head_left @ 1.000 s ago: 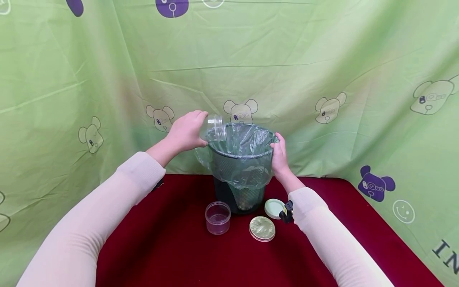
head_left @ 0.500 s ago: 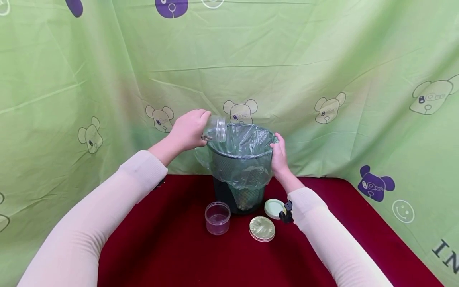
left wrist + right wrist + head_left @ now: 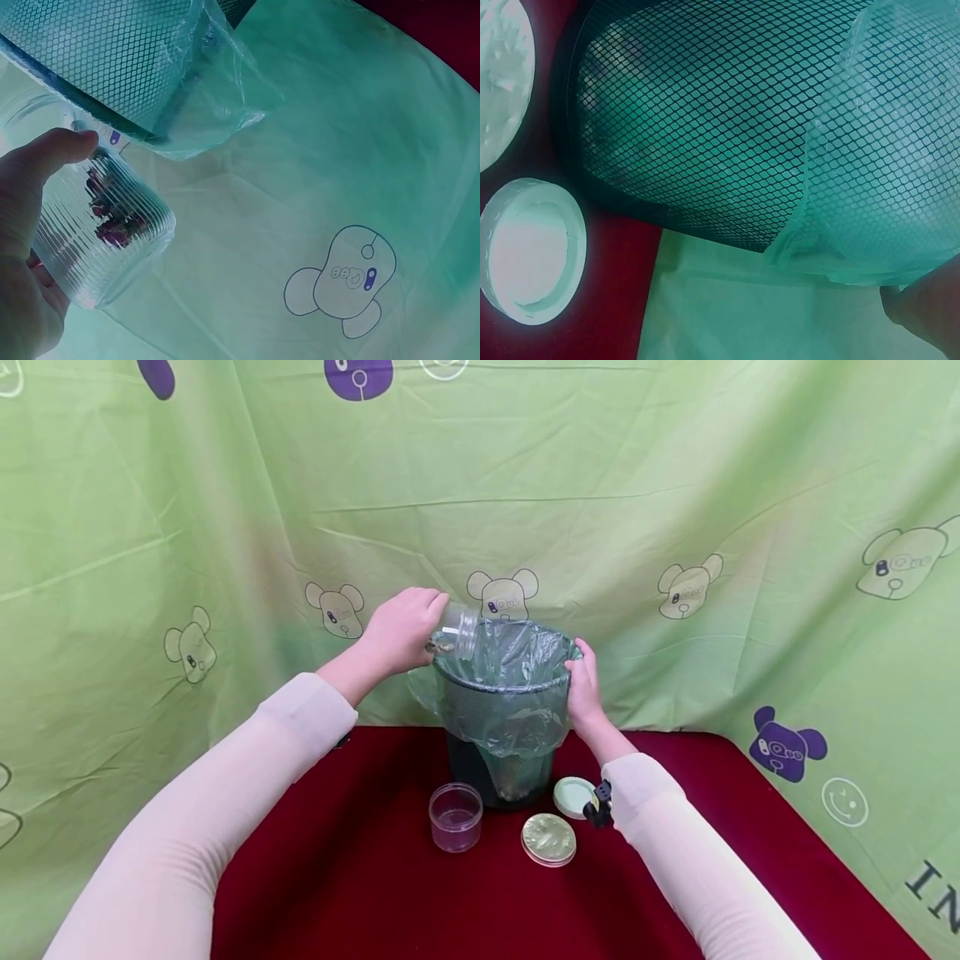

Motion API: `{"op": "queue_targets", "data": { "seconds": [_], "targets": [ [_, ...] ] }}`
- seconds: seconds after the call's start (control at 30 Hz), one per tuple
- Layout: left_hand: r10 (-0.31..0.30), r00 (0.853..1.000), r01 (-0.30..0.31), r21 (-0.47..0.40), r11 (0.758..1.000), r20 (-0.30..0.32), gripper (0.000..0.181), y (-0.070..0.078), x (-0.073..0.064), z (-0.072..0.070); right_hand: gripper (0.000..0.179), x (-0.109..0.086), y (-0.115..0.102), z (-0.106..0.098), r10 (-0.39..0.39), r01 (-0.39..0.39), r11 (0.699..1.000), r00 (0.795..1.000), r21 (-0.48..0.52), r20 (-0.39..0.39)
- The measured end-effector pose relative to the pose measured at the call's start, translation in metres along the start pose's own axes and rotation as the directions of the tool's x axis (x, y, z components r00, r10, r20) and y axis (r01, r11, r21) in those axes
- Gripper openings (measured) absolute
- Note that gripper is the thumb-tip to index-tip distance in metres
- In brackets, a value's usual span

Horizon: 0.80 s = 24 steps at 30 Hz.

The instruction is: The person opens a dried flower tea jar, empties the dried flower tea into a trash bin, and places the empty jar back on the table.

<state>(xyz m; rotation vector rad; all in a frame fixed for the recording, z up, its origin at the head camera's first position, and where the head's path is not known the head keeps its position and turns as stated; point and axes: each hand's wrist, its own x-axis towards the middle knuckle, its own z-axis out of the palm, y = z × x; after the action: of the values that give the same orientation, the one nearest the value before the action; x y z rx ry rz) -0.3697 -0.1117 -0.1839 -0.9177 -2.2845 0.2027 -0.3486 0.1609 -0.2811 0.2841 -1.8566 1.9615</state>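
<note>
My left hand (image 3: pixel 403 628) grips a clear ribbed plastic jar (image 3: pixel 462 635), tipped on its side with its mouth over the left rim of a black mesh wastebasket (image 3: pixel 468 768). Dark reddish dried bits (image 3: pixel 112 225) lie inside the jar in the left wrist view. A thin green bin liner (image 3: pixel 517 727) lines the wastebasket and folds down over its rim. On the opposite side, my right hand (image 3: pixel 587 689) holds the wastebasket's rim through the liner. Only a small part of this hand shows in the right wrist view, at the lower right corner.
In front of the wastebasket stand an open clear tub (image 3: pixel 456 818), a gold-coloured lid (image 3: pixel 549 837) and a pale green lid (image 3: pixel 573 797). They rest on a dark red cloth (image 3: pixel 360 893). A green printed curtain (image 3: pixel 637 460) hangs behind and at both sides.
My left hand has shifted slightly right with the jar, whose mouth now tips further down over the wastebasket. Bits inside the jar have come into view. The right hand has stayed put.
</note>
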Motion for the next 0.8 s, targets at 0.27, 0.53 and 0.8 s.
{"op": "queue_targets", "data": {
  "seconds": [0.27,0.53,0.8],
  "targets": [
    [0.061,0.998,-0.060,0.059,0.996,-0.007,0.069,0.0024,0.0032,-0.0001,0.060,-0.0011,-0.0011,-0.0001,0.007,-0.007,1.000,1.000,-0.007,0.003],
    [0.105,0.994,-0.103,0.108,0.989,-0.011,0.065,0.0028,0.0062,0.0023,0.060,-0.0014,-0.0017,-0.0004,0.003,-0.003,1.000,1.000,0.001,0.002],
    [0.144,0.989,-0.140,0.127,0.982,-0.025,0.067,0.0027,0.0070,0.0039,0.060,-0.0015,-0.0026,0.0002,0.011,-0.011,1.000,1.000,-0.006,0.002]
  ]
}}
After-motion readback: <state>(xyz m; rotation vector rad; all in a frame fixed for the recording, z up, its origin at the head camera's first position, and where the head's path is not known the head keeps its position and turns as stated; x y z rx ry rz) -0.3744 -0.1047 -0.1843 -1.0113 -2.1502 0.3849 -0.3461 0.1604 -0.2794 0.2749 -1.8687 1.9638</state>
